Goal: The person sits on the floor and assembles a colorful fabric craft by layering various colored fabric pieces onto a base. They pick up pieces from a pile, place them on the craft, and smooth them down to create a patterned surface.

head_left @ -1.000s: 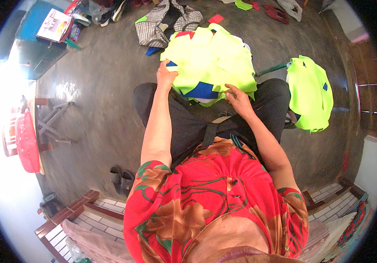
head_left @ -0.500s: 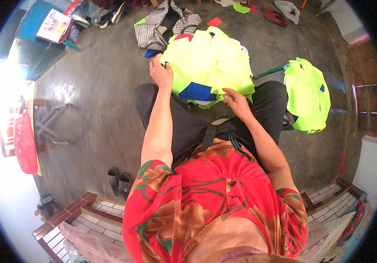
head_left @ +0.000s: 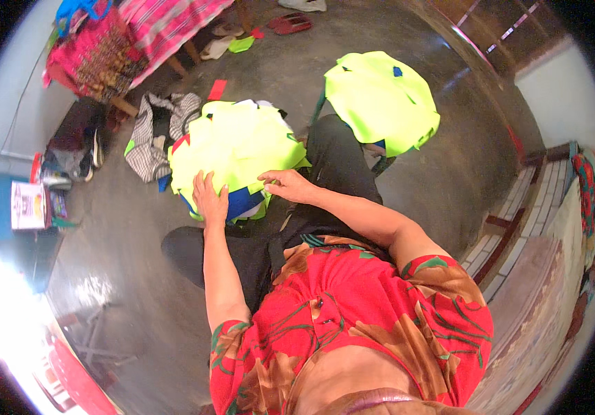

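A heaped pile of neon-yellow cloth pieces (head_left: pixel 242 142) sits in front of my crossed legs, with a blue cloth piece (head_left: pixel 245 202) showing at its near side and a bit of red at its left. My left hand (head_left: pixel 210 198) lies on the near left part of the pile, fingers spread and pointing away from me. At the pile's near right edge is my right hand (head_left: pixel 288 185), its index finger stretched toward the cloth and its thumb apart. Whether its fingertips touch the yellow edge is too small to tell.
A second neon-yellow cloth heap (head_left: pixel 380 100) rests on a low support to the right. Checked cloth (head_left: pixel 152 142) lies left of the pile, near a red scrap (head_left: pixel 217 89). A pink-covered table (head_left: pixel 152 34) stands at far left, a tiled bench (head_left: pixel 512 228) at right.
My view has turned to the right, so everything sits differently in it. My left hand has gone from the pile's left edge onto its near side, fingers now spread. My right hand stays near the right edge.
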{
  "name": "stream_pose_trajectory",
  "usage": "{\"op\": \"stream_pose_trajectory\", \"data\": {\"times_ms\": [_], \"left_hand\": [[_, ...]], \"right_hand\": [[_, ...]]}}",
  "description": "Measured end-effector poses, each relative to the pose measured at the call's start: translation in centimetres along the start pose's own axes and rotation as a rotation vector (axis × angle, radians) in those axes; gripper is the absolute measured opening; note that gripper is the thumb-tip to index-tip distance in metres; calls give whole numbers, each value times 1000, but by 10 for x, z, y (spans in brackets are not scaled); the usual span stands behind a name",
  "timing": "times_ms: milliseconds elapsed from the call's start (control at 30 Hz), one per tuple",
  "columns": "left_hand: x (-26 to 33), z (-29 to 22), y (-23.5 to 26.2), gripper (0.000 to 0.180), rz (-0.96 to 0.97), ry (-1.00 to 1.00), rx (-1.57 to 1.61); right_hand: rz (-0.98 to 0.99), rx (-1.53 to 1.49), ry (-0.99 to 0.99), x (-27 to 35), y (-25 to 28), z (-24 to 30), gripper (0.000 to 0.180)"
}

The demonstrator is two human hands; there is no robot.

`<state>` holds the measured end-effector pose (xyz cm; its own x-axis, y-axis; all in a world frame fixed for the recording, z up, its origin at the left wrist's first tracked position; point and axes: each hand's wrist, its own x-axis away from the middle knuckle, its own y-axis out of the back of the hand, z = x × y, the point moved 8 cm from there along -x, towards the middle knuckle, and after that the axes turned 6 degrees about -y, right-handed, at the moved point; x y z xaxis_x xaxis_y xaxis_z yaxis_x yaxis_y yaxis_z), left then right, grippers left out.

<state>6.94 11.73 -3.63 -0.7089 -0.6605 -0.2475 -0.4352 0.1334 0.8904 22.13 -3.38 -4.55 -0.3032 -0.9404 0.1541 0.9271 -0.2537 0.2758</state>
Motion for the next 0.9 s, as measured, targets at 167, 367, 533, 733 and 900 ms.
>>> {"op": "stream_pose_trajectory", "data": {"times_ms": [167,367,533,733,900], "left_hand": [[0,0,-4,55,-8,-32,-40],[2,2,-7,58,4,-27,-82],[-1,-7,1,54,-7,-39,-148],[-1,-9,-7,56,-5,-94,-133],[1,-5,-10,57,17,-81,-135]], "right_hand": [[-72,-251,179,26,39,45,32],[-693,160,269,99,173,83,31],[-1118,605,89,168,264,49,44],[-1044,831,32,187,267,3,63],[-1034,885,-113,173,264,-17,66]]}}
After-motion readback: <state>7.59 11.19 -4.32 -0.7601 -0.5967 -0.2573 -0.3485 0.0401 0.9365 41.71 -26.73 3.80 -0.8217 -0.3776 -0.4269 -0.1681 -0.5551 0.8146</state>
